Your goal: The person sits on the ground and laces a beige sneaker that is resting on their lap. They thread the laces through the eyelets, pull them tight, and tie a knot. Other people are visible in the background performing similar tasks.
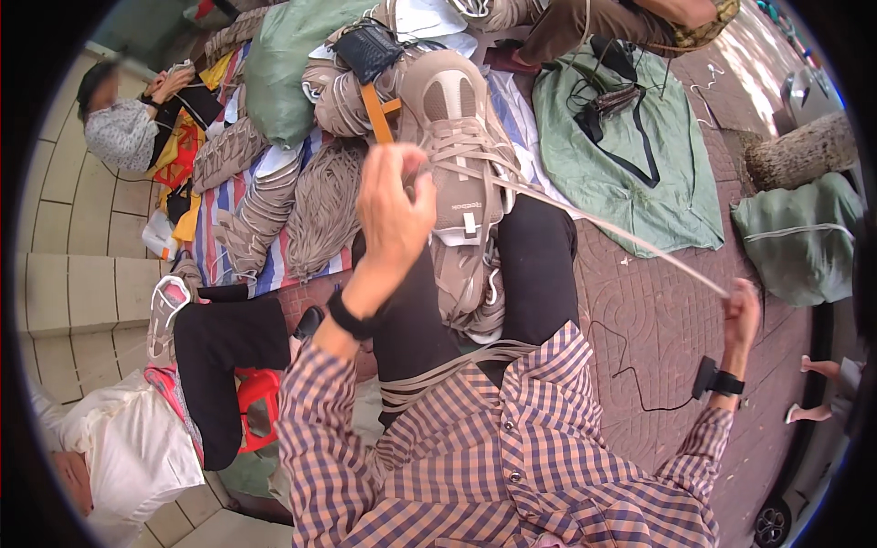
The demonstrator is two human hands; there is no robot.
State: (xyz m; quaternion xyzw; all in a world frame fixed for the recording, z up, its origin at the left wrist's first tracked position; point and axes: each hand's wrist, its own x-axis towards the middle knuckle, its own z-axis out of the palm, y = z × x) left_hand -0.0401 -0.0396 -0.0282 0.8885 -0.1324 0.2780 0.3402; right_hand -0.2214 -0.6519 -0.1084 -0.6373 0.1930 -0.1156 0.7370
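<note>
A beige-grey shoe upper [475,183] lies between my knees, its tongue pointing down toward me and its laces [457,146] partly crossed through the eyelets. From its right side a shoelace [621,236] runs taut out to my right hand [742,315], which is closed on the far end. My left hand [395,205] is raised at the upper's left edge, fingers curled and thumb bent in; what they pinch, if anything, is too small to make out. More loose laces [457,370] lie across my lap. Below the worked upper, other beige uppers [457,283] show.
Stacked uppers [256,224] and a lace bundle [324,210] lie on a striped sheet. An orange bar [376,114] stands beside a black pouch [365,50]. Green sacks [288,73] surround the work. A co-worker [119,447] sits left; others sit farther off.
</note>
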